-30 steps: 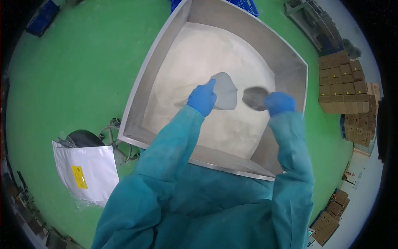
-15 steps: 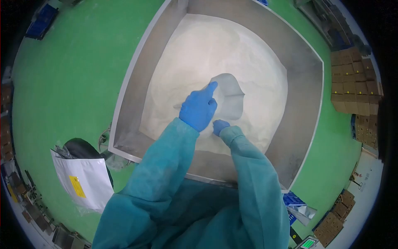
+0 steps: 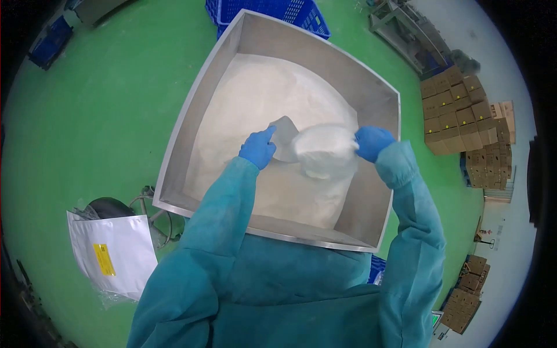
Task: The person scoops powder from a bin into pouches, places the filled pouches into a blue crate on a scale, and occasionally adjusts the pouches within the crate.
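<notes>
Left hand (image 3: pixel 257 147): in a blue glove, holding a thin grey piece (image 3: pixel 284 138) by its side.
Right hand (image 3: pixel 372 143): in a blue glove, gripping a blurry scoop (image 3: pixel 326 152) with white powder; I can't tell if it touches the grey piece.
Metal tub (image 3: pixel 296 45): cream powder (image 3: pixel 255 93) covers its bottom.
Blue crate (image 3: pixel 278 11): just past the tub's far edge.
Silver bag (image 3: pixel 122 243): left of the tub, with a yellow label (image 3: pixel 104 259).
Brown boxes (image 3: pixel 455 113): stacked over on the right.
Floor (image 3: pixel 116 116): green.

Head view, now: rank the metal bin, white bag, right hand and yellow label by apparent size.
1. Metal bin
2. White bag
3. Right hand
4. Yellow label
No two look alike.
</notes>
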`<control>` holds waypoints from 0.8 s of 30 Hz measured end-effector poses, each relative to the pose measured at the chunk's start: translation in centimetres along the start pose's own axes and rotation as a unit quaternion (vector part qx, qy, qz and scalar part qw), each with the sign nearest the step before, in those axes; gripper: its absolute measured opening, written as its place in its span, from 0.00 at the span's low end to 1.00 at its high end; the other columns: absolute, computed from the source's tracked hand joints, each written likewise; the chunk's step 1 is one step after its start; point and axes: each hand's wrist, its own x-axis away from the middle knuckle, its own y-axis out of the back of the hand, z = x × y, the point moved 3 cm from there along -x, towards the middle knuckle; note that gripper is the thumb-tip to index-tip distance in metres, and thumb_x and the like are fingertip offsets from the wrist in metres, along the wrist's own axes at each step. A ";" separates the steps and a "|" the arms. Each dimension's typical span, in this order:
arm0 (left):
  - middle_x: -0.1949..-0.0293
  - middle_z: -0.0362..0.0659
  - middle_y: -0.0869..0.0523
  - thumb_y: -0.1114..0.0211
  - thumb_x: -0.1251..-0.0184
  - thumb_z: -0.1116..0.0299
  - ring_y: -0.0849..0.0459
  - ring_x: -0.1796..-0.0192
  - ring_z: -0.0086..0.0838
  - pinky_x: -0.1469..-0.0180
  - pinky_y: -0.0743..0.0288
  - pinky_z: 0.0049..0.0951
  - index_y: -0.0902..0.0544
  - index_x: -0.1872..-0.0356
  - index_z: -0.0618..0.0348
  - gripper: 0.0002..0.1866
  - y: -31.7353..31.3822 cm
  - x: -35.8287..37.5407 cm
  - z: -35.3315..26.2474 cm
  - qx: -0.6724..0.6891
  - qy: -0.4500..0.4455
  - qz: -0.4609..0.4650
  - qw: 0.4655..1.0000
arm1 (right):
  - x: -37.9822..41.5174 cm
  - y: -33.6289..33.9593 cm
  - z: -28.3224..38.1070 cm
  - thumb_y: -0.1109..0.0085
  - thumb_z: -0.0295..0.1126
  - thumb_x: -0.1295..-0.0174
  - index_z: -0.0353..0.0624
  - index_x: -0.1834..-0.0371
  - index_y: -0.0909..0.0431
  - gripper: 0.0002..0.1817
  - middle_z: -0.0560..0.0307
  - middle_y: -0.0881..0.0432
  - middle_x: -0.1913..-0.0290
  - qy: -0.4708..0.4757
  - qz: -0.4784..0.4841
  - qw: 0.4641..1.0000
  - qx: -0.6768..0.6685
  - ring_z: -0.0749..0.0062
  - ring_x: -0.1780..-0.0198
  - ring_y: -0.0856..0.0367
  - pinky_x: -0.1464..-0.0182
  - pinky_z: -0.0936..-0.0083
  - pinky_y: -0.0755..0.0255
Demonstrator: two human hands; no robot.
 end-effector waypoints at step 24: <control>0.61 0.51 0.16 0.44 0.45 0.68 0.17 0.58 0.41 0.53 0.24 0.37 0.17 0.57 0.49 0.14 1.3 2.0 0.8 -0.021 0.020 0.010 1.000 | -2.9 -33.1 9.3 0.52 0.44 0.41 0.51 0.59 0.17 0.16 0.53 0.16 0.58 0.064 0.145 0.987 -0.020 0.56 0.54 0.18 0.52 0.61 0.25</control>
